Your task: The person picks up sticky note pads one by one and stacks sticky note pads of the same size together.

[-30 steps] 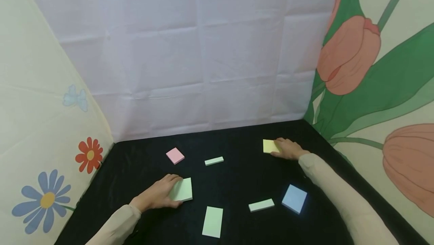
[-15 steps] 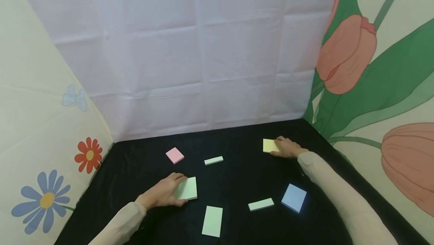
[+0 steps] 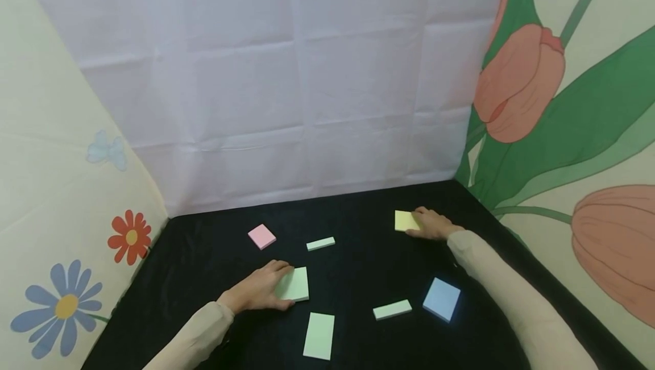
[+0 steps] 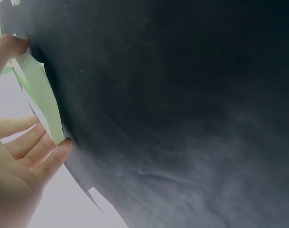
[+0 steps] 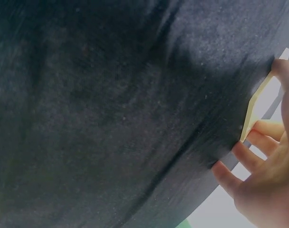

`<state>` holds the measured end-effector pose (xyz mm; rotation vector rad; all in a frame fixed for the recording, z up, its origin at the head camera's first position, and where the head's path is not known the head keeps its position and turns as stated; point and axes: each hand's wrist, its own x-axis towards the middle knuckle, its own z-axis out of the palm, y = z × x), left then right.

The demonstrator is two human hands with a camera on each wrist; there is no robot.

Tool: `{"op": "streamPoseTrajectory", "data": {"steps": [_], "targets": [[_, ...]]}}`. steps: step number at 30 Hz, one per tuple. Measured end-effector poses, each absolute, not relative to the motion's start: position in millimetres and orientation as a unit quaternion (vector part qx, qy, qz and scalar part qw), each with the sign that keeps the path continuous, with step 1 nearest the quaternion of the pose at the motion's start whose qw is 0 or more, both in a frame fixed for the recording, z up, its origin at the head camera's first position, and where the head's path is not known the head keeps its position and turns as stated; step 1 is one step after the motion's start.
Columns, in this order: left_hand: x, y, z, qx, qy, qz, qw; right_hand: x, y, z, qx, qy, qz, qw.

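My left hand (image 3: pixel 261 289) grips a thick pale green sticky note pad (image 3: pixel 295 285) by opposite edges, thumb on the near side and fingers on the far side. In the left wrist view, the green pad's side (image 4: pixel 42 97) shows between thumb and fingertips, close over the black cloth. At the back right, my right hand (image 3: pixel 431 224) holds a thinner yellow sticky note pad (image 3: pixel 404 220) at its right end. The right wrist view has the yellow pad's edge (image 5: pixel 253 107) between thumb and fingers, low against the cloth, with the outer fingertips touching the cloth.
On the black cloth (image 3: pixel 353 273) lie a pink square pad (image 3: pixel 262 236), a narrow green pad (image 3: pixel 320 244), another narrow green pad (image 3: pixel 392 310), a green rectangular pad (image 3: pixel 319 336) and a blue square pad (image 3: pixel 442 299). A white curtain (image 3: pixel 307 86) hangs behind.
My left hand has moved right with the green pad, which now sits just above the green rectangular pad in the head view. The right hand and the yellow pad have stayed in place.
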<state>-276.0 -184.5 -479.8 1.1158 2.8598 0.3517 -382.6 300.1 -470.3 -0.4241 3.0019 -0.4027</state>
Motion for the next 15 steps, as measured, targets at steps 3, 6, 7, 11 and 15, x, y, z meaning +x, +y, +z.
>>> {"op": "streamPoseTrajectory", "data": {"steps": [3,6,7,11,15], "targets": [[-278.4,-179.9,-480.0,0.359,0.927,0.109,0.025,-383.3,299.7,-470.6,-0.138,0.981,-0.130,0.042],[-279.0,-176.1,-478.8,0.357,0.928,0.107,0.028,-382.5,299.5,-469.9,-0.137,0.981,-0.130,0.041],[-278.9,-174.8,-478.2,0.358,0.927,0.106,0.028,-382.1,299.4,-469.6,-0.137,0.981,-0.130,0.041],[-278.0,-170.4,-476.3,0.361,0.926,0.105,0.027,-381.6,299.0,-469.3,-0.137,0.982,-0.127,0.041],[-278.2,-167.3,-477.4,0.361,0.927,0.103,0.018,-382.1,298.4,-469.8,-0.136,0.982,-0.125,0.040]]}}
